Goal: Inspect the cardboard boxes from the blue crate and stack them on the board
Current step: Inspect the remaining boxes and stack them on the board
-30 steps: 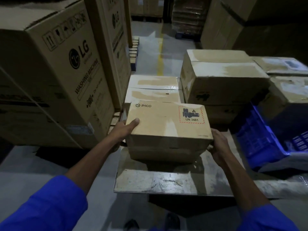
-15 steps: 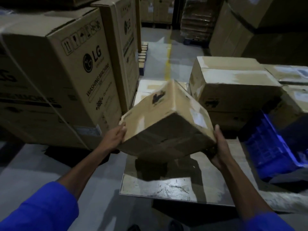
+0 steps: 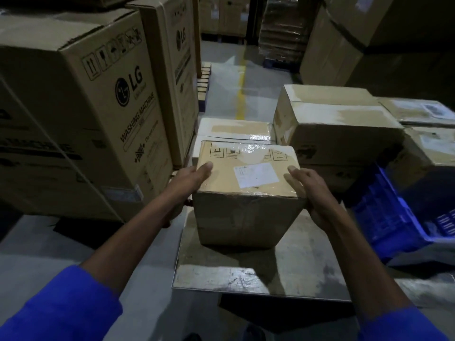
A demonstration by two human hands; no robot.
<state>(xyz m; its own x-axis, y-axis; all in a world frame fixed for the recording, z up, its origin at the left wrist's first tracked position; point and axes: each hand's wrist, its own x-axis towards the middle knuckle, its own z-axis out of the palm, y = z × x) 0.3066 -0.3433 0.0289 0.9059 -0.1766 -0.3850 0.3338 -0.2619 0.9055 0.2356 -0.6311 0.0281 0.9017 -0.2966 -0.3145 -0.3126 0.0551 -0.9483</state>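
Note:
I hold a brown cardboard box [image 3: 243, 193] between both hands, just above or on the near part of the pale board [image 3: 290, 269]. Its top face shows a white label and a row of printed handling symbols. My left hand [image 3: 189, 180] grips the box's left side with fingers over the top edge. My right hand [image 3: 307, 190] clasps the right side the same way. The blue crate [image 3: 389, 212] stands to the right of the board. Other stacked boxes [image 3: 332, 126] sit behind the held one, a flat white-taped box [image 3: 234, 129] just beyond it.
Tall LG washing machine cartons [image 3: 81, 107] wall off the left side. More cardboard boxes [image 3: 428, 143] lie at the right above the crate. A grey floor aisle with a yellow line [image 3: 241, 94] runs ahead. My shoes show at the bottom edge.
The box was turned over in my hands: the face with the PICO print and red hazard label rotated away, and the side with the white label now faces up, level again.

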